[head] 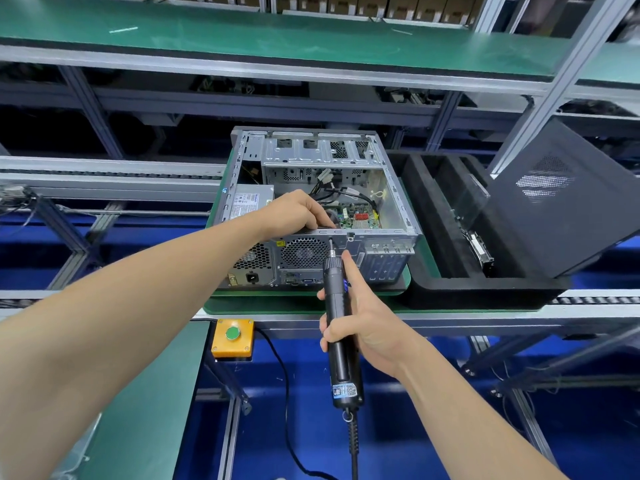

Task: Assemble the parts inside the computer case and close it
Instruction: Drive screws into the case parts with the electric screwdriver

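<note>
Likely screw-fastening step: right grip (363, 323) wraps black electric screwdriver (341, 362), bit at near wall of open grey metal computer case (394, 188); left grip (294, 213) curled inside, hold unclear. Next: seat bit squarely, drive.

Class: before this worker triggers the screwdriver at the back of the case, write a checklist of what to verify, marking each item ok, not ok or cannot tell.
1. Tool grip: the right hand is wrapped round the electric screwdriver. Ok.
2. Bit position: its tip meets the rear of the computer case, beside the fan grille. Ok.
3. Screw seated on the bit: too small to see. Cannot tell.
4. Part held steady: the left hand reaches inside behind that spot, but what it holds is hidden. Cannot tell.
5. Work area: the side panel is off and leans in the foam tray, away from the work. Ok.
</note>
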Demonstrator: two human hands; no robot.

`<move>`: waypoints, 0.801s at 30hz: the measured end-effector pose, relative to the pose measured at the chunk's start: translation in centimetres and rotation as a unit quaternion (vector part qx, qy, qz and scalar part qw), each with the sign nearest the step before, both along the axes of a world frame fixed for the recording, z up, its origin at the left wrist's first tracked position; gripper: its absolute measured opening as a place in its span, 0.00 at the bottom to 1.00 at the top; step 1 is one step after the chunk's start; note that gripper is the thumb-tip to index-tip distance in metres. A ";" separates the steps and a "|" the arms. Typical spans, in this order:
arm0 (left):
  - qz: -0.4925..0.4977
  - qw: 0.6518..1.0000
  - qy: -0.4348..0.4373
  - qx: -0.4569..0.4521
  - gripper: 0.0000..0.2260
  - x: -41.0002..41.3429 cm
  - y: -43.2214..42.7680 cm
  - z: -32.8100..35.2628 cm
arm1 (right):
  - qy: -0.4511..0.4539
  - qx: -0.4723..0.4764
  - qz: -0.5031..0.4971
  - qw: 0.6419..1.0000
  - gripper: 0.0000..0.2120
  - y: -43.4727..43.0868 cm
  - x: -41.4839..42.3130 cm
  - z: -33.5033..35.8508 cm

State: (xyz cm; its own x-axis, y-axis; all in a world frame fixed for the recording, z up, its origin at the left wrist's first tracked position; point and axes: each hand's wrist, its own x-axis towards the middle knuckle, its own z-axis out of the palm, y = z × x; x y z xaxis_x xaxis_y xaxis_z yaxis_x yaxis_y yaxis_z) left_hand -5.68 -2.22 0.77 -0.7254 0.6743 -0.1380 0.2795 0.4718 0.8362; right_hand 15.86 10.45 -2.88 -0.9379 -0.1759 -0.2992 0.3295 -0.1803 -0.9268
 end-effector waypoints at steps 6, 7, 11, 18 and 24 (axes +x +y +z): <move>-0.017 1.000 -0.012 -0.005 0.21 -0.2 -0.3 0.3 | -0.005 -0.002 0.007 1.000 0.64 0.1 -0.2 -0.1; -0.019 1.000 -0.017 -0.004 0.21 -0.2 -0.3 0.4 | -0.006 -0.003 0.007 1.000 0.64 0.1 -0.2 -0.1; -0.022 0.999 -0.026 0.004 0.20 -0.3 -0.4 0.3 | -0.007 0.000 0.004 1.000 0.64 0.1 -0.2 -0.2; -0.024 0.999 -0.028 0.010 0.20 -0.2 -0.5 0.3 | -0.002 0.002 -0.008 1.000 0.65 0.0 0.0 -0.1; 0.007 1.000 0.005 0.021 0.18 0.2 -0.5 0.3 | 0.001 0.012 -0.008 1.000 0.65 0.0 0.2 0.1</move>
State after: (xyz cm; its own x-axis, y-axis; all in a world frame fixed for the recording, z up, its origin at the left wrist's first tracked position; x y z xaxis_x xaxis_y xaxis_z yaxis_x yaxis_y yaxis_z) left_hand -5.46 -2.76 1.07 -0.7355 0.6697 -0.1023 0.2826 0.4405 0.8521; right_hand 16.03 10.48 -2.76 -0.9414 -0.1534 -0.3005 0.3240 -0.1627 -0.9320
